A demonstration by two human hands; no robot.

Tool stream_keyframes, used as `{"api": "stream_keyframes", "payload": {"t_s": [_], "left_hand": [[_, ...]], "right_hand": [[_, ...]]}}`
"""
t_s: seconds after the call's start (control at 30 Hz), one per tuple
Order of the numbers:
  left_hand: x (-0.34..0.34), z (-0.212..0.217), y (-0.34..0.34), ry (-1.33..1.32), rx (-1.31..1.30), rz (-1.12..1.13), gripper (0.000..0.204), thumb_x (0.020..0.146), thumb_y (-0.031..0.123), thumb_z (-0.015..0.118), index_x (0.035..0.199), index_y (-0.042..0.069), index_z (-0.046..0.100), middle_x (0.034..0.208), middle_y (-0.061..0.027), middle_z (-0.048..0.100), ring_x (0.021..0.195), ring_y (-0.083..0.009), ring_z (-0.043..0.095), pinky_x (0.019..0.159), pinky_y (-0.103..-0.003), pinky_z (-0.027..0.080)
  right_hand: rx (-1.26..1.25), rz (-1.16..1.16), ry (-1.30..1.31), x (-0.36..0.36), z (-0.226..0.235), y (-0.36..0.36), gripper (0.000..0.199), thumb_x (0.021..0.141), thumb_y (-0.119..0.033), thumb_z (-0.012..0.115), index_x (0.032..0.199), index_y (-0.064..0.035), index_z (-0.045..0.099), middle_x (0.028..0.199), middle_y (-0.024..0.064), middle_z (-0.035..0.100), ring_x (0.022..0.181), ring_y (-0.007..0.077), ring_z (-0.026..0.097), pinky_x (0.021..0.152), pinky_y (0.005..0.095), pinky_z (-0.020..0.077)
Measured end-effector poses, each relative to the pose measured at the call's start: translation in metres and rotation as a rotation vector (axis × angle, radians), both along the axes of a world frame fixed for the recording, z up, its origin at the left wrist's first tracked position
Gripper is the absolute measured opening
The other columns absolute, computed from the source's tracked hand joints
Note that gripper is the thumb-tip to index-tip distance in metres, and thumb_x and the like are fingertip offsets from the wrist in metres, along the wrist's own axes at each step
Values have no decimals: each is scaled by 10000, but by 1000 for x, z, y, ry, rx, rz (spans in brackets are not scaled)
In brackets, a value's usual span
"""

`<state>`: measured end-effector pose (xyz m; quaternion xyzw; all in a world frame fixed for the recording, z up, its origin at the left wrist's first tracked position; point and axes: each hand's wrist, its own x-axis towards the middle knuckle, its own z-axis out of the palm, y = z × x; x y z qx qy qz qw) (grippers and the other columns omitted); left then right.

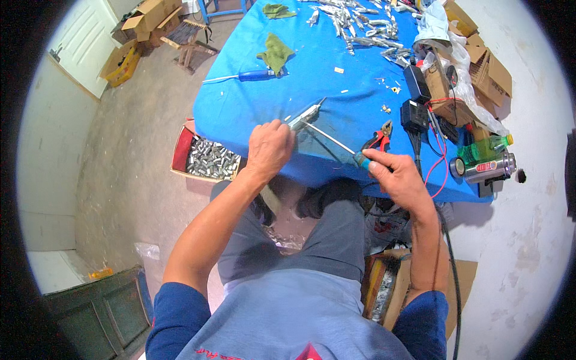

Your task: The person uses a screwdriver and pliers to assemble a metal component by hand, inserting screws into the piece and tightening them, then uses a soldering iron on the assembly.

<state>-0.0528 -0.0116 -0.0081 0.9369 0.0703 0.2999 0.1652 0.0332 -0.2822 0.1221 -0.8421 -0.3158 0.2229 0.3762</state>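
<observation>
At the near edge of the blue-covered table [240, 126], my left hand [271, 147] is closed around a slim silver-grey piece [305, 117] with a thin pointed tip; its exact kind is unclear. My right hand [396, 177] grips a screwdriver [331, 138] by its teal handle. The screwdriver's shaft slants up to the left, and its end meets the side of the silver piece. Red-handled pliers [380, 138] lie just beyond my right hand. Further left on the cloth rests a second screwdriver [253, 75] with a blue handle.
Several similar silver pieces [375, 30] are heaped at the far side, left of plastic bags and cartons [489, 69]. Two green rags [276, 54] lie far left. Black adapters [414, 115] with cords, a green bottle [483, 149] and a steel flask [489, 169] stand right. A box of metal cylinders [210, 159] sits left below.
</observation>
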Motion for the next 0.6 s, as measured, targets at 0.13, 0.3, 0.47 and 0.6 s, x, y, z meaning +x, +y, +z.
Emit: {"api": "stream_keyframes", "payload": {"t_s": [0.13, 0.3, 0.47, 0.6], "left_hand": [[2, 0, 1, -13, -6, -3, 219, 865, 194, 640, 731, 57, 534, 744, -130, 525, 723, -345, 548, 635, -456, 404], [1, 1, 1, 0, -17, 5, 219, 864, 193, 641, 728, 56, 538, 744, -128, 528, 724, -341, 554, 634, -453, 407], [1, 2, -1, -2, 11, 15, 216, 858, 191, 647, 726, 58, 540, 742, -128, 528, 728, -336, 560, 631, -451, 407], [1, 3, -2, 1, 5, 19, 215, 853, 189, 652, 726, 56, 541, 740, -128, 528, 727, -337, 559, 631, -450, 406]], "right_hand": [[115, -184, 542, 19, -4, -5, 351, 942, -203, 592, 1240, -21, 630, 754, 37, 647, 499, 38, 496, 418, 174, 356], [205, -315, 657, 3, -44, -16, 386, 941, -220, 612, 1275, -27, 604, 786, 45, 665, 502, 48, 515, 399, 177, 355], [160, -174, 193, -15, -37, -15, 335, 930, -205, 641, 1216, -32, 662, 793, -8, 640, 571, 36, 488, 526, 219, 420], [111, -141, 131, -15, -27, -17, 335, 923, -200, 646, 1217, -39, 659, 815, -27, 637, 612, 42, 490, 564, 228, 428]]}}
